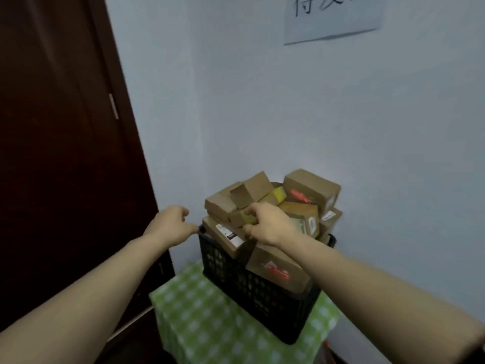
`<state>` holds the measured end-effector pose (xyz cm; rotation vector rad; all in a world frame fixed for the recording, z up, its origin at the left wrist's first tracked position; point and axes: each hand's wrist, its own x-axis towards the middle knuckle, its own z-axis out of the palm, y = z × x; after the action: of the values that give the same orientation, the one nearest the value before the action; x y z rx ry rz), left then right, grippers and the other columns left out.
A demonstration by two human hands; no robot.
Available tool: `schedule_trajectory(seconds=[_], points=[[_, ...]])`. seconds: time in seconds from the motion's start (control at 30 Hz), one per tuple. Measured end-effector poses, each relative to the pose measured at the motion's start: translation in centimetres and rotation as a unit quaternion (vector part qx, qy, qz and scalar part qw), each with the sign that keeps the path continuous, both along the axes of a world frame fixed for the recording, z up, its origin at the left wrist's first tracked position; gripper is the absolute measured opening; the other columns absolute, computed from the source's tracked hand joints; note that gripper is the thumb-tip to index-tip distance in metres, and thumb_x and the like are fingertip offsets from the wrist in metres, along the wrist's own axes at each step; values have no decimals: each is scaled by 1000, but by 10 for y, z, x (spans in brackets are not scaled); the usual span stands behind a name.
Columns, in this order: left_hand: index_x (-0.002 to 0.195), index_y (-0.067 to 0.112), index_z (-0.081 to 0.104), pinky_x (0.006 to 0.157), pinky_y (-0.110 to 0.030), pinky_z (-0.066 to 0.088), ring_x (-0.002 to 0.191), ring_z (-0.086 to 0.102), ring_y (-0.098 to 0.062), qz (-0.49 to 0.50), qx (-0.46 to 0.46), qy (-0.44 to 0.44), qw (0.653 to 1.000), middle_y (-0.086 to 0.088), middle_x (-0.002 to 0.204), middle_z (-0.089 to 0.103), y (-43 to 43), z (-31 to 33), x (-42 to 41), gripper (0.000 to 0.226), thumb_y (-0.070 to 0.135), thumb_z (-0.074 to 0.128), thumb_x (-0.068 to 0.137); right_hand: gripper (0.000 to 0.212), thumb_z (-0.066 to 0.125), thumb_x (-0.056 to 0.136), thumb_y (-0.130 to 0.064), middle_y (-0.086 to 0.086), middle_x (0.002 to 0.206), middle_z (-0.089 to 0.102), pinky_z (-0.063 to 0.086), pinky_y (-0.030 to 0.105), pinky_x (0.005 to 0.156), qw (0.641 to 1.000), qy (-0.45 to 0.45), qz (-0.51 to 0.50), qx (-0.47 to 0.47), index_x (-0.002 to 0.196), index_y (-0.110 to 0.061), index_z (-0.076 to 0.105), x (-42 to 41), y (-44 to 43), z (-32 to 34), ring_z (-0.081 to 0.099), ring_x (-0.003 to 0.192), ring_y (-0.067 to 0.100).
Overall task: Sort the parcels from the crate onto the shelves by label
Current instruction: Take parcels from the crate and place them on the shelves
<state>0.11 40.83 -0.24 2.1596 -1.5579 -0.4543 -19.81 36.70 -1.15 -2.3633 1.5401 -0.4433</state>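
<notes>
A black plastic crate (244,282) stands on a small table with a green checked cloth (210,324), heaped above its rim with several brown cardboard parcels. My right hand (267,223) reaches over the pile and grips a small brown parcel with a yellow-green label (240,218) near the top left of the heap. My left hand (172,224) hovers just left of the crate's near-left corner, fingers curled, holding nothing. A larger parcel with a white label (227,236) lies under the gripped one. A parcel with red markings (278,271) leans at the crate's front.
A dark brown door (57,153) fills the left side. The pale wall (288,114) rises behind the crate, with a white paper sign (333,17) bearing handwritten characters at the top. No shelves are in view.
</notes>
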Motion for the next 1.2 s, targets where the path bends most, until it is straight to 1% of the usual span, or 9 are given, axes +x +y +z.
schedule_trajectory(seconds=[0.13,0.37,0.57,0.7,0.8,0.9,0.97,1.07,1.2], points=[[126,9,57,86,-26,47,110,59,-25,-52,24,35,998,-7,124,61,-73,-21,-32,48,29,67,83,43,59,89,-25,5,129,57,47,31,90,995,-28,-85,38,130,-14,53,-48,-35,-21,55,115,23],[132,-4,47,94,-37,44,112,53,-33,32,21,175,984,-19,121,55,-187,-50,-14,55,19,66,86,41,53,94,-21,4,132,55,47,30,89,983,-81,-162,12,134,-21,50,-50,-110,-31,58,110,19],[127,-8,43,81,-40,43,120,46,-41,196,55,427,881,-22,136,44,-256,-78,31,49,15,66,89,57,57,92,-31,7,152,23,32,37,108,992,-51,-106,-41,144,-30,34,20,-184,-30,24,140,27],[109,-5,50,71,-41,48,100,53,-32,183,109,536,817,-19,118,51,-282,-92,38,32,16,64,91,73,60,90,-39,6,160,-4,10,55,116,990,100,-81,-51,149,-36,17,53,-211,-41,-9,146,32],[112,-3,54,85,-36,47,92,51,-24,171,128,552,806,-13,100,55,-298,-105,44,24,9,61,92,69,59,91,-35,6,159,-3,9,58,116,983,161,-82,-40,148,-32,20,58,-223,-53,-13,146,32],[92,-2,55,59,-31,55,75,50,-22,172,145,555,801,-11,83,51,-306,-107,53,16,12,62,91,65,54,94,-24,10,159,2,9,54,118,981,171,-82,-41,149,-26,20,56,-228,-62,-11,146,30],[82,0,51,62,-38,54,87,53,-25,167,152,558,798,-10,86,51,-310,-109,60,24,17,66,88,62,51,95,-17,12,158,4,12,51,118,982,160,-85,-48,149,-24,21,57,-230,-66,-10,146,30],[109,1,55,77,-37,49,108,53,-27,153,124,575,794,-12,110,54,-314,-113,65,31,14,70,85,59,48,95,-6,15,158,2,17,48,118,984,144,-92,-58,147,-20,24,61,-233,-70,-9,146,32],[98,3,55,67,-35,51,80,57,-22,159,55,595,786,-12,95,60,-321,-102,85,16,7,67,87,62,48,93,3,14,158,-2,29,44,112,984,141,-103,-44,146,-20,24,67,-238,-69,-5,146,33]])
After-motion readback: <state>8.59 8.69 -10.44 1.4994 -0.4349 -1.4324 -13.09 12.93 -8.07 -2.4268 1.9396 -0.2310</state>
